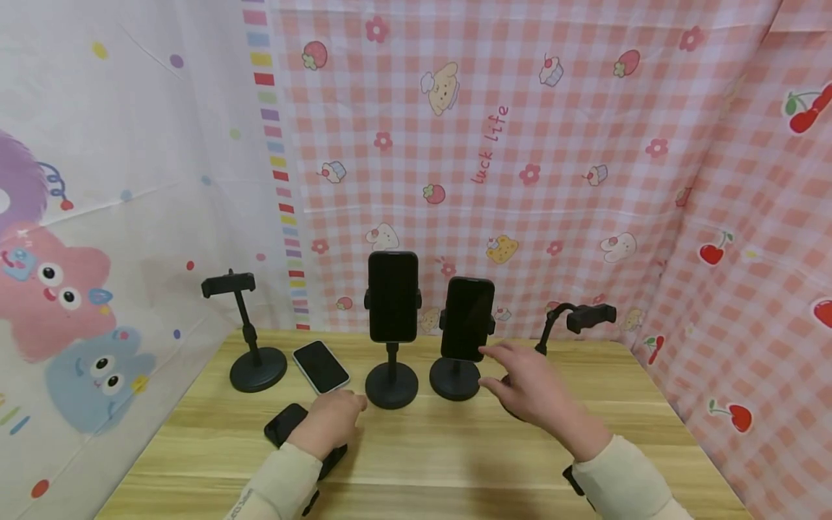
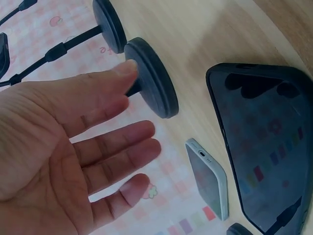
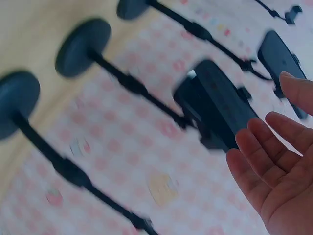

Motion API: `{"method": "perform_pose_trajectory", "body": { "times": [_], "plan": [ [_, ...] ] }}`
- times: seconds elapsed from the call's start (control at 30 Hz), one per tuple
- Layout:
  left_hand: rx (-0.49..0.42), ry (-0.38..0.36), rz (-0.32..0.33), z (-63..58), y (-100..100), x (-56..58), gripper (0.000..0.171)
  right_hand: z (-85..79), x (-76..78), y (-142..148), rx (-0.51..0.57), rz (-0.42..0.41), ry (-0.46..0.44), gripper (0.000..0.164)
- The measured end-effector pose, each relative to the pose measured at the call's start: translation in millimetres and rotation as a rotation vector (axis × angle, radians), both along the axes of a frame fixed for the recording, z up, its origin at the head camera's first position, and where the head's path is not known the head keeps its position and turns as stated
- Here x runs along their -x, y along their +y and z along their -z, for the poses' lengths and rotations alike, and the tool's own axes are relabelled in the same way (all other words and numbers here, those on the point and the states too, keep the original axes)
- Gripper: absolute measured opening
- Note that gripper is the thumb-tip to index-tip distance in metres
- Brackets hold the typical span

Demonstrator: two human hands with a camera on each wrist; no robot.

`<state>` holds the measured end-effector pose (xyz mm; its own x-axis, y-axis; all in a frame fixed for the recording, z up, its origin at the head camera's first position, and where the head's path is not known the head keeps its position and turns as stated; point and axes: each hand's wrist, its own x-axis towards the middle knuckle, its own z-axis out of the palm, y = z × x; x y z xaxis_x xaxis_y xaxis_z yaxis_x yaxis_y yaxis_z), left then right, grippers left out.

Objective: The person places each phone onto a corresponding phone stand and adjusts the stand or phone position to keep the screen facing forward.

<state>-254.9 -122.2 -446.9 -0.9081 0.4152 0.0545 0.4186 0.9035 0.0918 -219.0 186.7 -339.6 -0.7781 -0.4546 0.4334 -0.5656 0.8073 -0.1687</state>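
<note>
My left hand hovers over the table's left half, fingers loosely spread and holding nothing. Below it lies a black smartphone, partly hidden by the hand and sleeve; the left wrist view shows its dark screen. Just beyond is a white-edged smartphone, lying flat. My right hand is raised beside a black smartphone clamped upright in a phone stand. Its fingertips are close to the phone's lower right edge; whether they touch, I cannot tell. Another smartphone stands upright in the middle phone stand.
A phone stand with no phone in its clamp stands at the far left. Behind my right hand, another bare clamp rises on a bent neck. Patterned cloth hangs along the table's back and both sides.
</note>
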Motion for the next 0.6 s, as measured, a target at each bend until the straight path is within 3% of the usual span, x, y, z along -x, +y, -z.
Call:
{"method": "perform_pose_trajectory", "body": {
  "times": [0.1,0.23,0.43,0.6],
  "plan": [
    [0.029,-0.032,-0.009,0.0,0.3,-0.9,0.024,-16.1,1.6,14.5,0.0,-0.009,0.104,0.049],
    [0.04,-0.052,-0.017,-0.7,0.7,-1.1,0.027,-36.7,2.7,36.9,-0.008,0.036,0.151,0.052],
    [0.016,-0.035,-0.015,-1.4,2.0,-1.8,0.027,-56.3,10.2,74.6,-0.051,0.157,0.049,0.064],
    [0.003,-0.014,-0.011,-1.1,3.1,-2.2,0.028,-55.8,21.2,99.6,-0.094,0.226,-0.071,0.073]
  ]
}}
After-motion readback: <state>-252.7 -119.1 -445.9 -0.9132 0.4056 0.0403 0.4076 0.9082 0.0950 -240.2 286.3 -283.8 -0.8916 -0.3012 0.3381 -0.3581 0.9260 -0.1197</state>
